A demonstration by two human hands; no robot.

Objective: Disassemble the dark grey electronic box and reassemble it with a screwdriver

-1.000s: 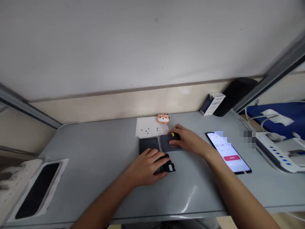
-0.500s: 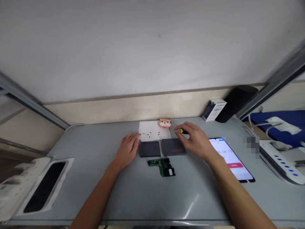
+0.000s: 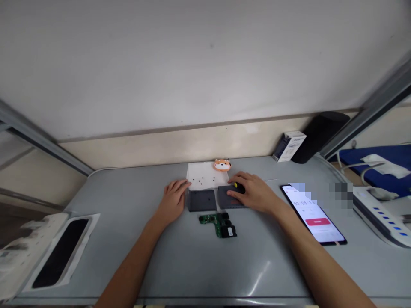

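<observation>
Below frame centre, the right hand [image 3: 253, 192] curls round a screwdriver [image 3: 235, 185] over a panel [image 3: 224, 201], presumably light, stiff, best held by its edges; the left hand [image 3: 173, 199], loosely extended, seems empty.

Worn on the head, single view. Looks forward and down from above the near side of the grey desk [image 3: 199, 269], facing the pale wall [image 3: 205, 68] beyond. Set wide and well back: takes in most of the desk's breadth, with left hand [image 3: 173, 200] and right hand [image 3: 254, 192] small, just below mid-frame. Gives the upper half to wall.
</observation>
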